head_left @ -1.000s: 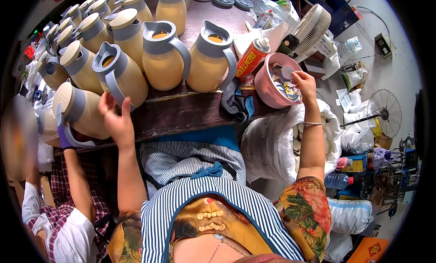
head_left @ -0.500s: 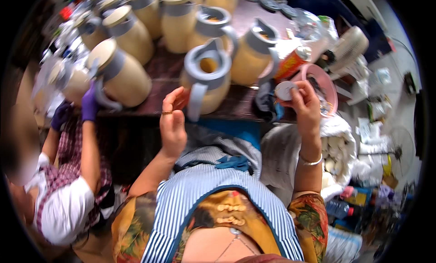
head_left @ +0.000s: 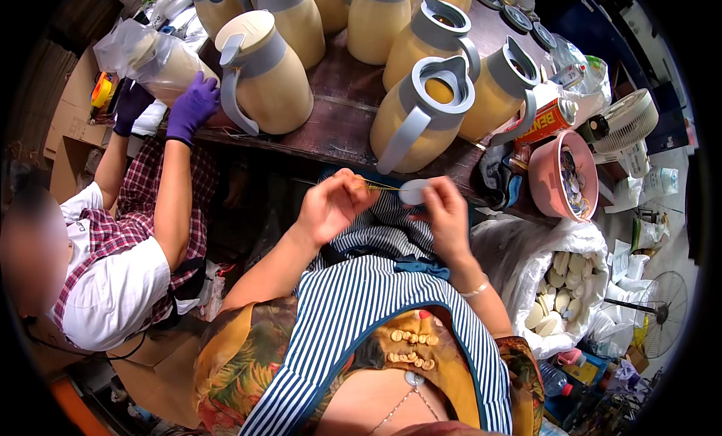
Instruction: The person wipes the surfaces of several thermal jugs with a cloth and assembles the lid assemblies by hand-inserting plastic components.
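In front of my apron, my right hand point(head_left: 447, 216) pinches a round pale tag point(head_left: 413, 192) by its edge. A thin yellow string point(head_left: 382, 186) runs from the tag to my left hand point(head_left: 336, 204), whose fingertips are closed on it. Just beyond my hands, at the table edge, stands a beige jug point(head_left: 402, 139) with a grey collar, spout and handle. Its top has no lid, and something yellow shows inside. Another jug without a lid point(head_left: 481, 105) stands to its right.
A pink basket point(head_left: 538, 182) holding several tags sits at the table's right edge, near an orange box point(head_left: 543, 121). Several jugs fill the back. On the left, a co-worker's purple-gloved hand point(head_left: 194, 109) touches a bagged jug point(head_left: 174, 69). A white sack point(head_left: 504, 259) of pale discs stands at right.
My right hand has brought the tag from beside the pink basket to in front of me. My left hand has come down from beside the jug and taken the string. The view has shifted.
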Demonstrator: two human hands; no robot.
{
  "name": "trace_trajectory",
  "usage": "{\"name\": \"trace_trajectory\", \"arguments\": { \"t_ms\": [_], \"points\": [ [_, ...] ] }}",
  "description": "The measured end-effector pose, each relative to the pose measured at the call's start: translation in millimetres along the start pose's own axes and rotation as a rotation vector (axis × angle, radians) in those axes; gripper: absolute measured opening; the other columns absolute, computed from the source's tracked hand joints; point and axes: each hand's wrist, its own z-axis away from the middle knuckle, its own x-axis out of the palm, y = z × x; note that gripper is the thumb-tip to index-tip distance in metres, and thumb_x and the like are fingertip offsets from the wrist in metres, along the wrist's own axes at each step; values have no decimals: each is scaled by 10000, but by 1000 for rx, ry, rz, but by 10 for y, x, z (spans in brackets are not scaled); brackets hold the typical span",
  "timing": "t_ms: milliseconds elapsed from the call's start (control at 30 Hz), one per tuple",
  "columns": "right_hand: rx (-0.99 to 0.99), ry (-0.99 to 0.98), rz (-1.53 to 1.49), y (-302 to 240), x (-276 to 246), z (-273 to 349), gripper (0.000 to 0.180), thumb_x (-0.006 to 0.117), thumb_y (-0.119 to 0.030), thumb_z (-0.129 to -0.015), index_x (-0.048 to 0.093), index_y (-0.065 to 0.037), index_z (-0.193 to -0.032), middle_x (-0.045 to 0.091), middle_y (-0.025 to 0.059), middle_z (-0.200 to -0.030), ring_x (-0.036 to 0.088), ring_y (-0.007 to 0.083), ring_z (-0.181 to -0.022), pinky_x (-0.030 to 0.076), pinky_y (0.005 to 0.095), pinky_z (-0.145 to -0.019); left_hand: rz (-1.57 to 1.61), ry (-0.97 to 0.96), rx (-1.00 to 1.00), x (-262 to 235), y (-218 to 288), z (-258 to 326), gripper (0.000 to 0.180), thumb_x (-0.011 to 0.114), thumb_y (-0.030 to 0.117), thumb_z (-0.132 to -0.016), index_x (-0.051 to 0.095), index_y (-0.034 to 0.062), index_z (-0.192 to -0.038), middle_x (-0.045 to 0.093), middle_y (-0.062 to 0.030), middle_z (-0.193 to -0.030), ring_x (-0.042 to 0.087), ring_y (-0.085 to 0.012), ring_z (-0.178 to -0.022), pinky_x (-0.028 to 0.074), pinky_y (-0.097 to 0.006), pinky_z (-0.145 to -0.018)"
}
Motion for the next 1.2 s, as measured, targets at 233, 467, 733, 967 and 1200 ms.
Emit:
{"name": "trace_trajectory", "arguments": {
  "t_ms": [233, 467, 733, 967, 1200],
  "points": [
    [-491, 372, 204, -74, 268, -292, 72, 558, -45, -976, 585, 11, -1013, 665, 80, -885, 675, 127, -699, 542, 238, -629, -345, 309, 89, 247, 330, -683, 171, 547, 222, -964, 610, 68, -922, 628, -54, -887, 595, -172, -872, 463, -344, -939],
    [-1041, 352, 651, -1110, 319, -449, 199, 618, 51, -891, 614, -13, -1079, 622, 44, -867, 587, 100, -745, 483, 226, -664, -780, -246, 326, 1275, 521, -770, 208, 484, 51, -986, 623, -30, -1119, 643, -89, -1060, 577, -124, -891, 470, -266, -832],
    [-1073, 85, 574, -1253, 216, -552, 278, 739, 8, -808, 592, -23, -1042, 604, 46, -925, 552, 108, -787, 450, 213, -682, -1201, -193, 336, 1296, 336, -730, 405, 746, 24, -822, 628, 35, -1209, 621, 15, -951, 546, -52, -772, 431, -202, -604],
    [-1188, 199, 774, -842, 280, -735, 565, 687, -615, -713, 593, -116, -961, 569, 63, -901, 567, 294, -994, 253, 592, -1102, -2598, -403, 1052, 2120, 714, -498, 276, 664, -49, -639, 669, 77, -885, 569, -91, -865, 547, -279, -812, 479, -356, -690],
    [-1290, 525, 644, -825, 397, -834, 286, 672, -380, -830, 611, -108, -895, 578, 55, -913, 573, 264, -922, 410, 511, -977, -1874, 201, 1180, 912, -46, -706, 391, 637, 80, -939, 499, 23, -1300, 518, -100, -1271, 518, -236, -1143, 466, -355, -962]
  ]
}}
